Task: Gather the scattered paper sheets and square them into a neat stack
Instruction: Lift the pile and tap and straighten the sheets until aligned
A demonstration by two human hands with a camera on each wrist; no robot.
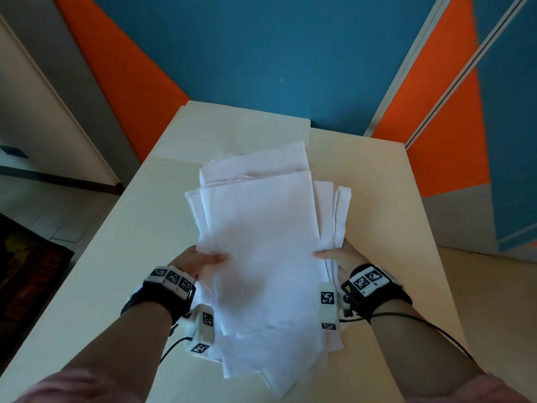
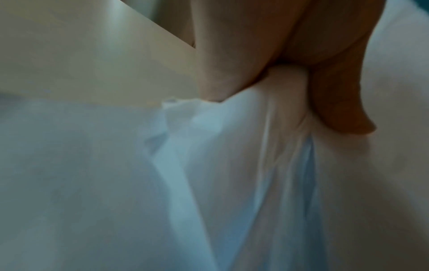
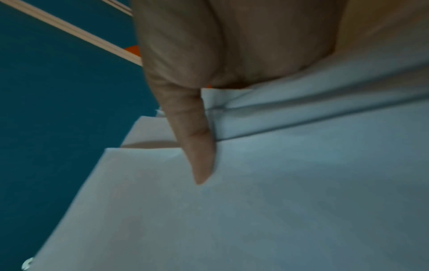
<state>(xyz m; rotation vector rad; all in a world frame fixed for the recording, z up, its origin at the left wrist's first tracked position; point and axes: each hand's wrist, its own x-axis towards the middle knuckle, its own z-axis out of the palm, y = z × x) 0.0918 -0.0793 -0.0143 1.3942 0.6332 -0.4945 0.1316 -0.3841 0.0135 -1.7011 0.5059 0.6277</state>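
Note:
A loose bundle of white paper sheets [image 1: 261,242] is held up over the cream table [image 1: 392,213], its edges fanned and uneven at top, right and bottom. My left hand [image 1: 200,260] grips the bundle's left edge, thumb on top and fingers hidden beneath. My right hand [image 1: 337,255] grips the right edge the same way. In the left wrist view the thumb [image 2: 336,102] presses into creased sheets [image 2: 232,183]. The right wrist view shows the thumb [image 3: 197,146] lying across the top sheet [image 3: 278,201], with stepped sheet edges beside it.
The table is made of two cream tops joined at a seam [image 1: 309,135]. Blue and orange wall panels [image 1: 261,53] stand behind it. A dark patterned mat [image 1: 26,280] lies on the floor at the left.

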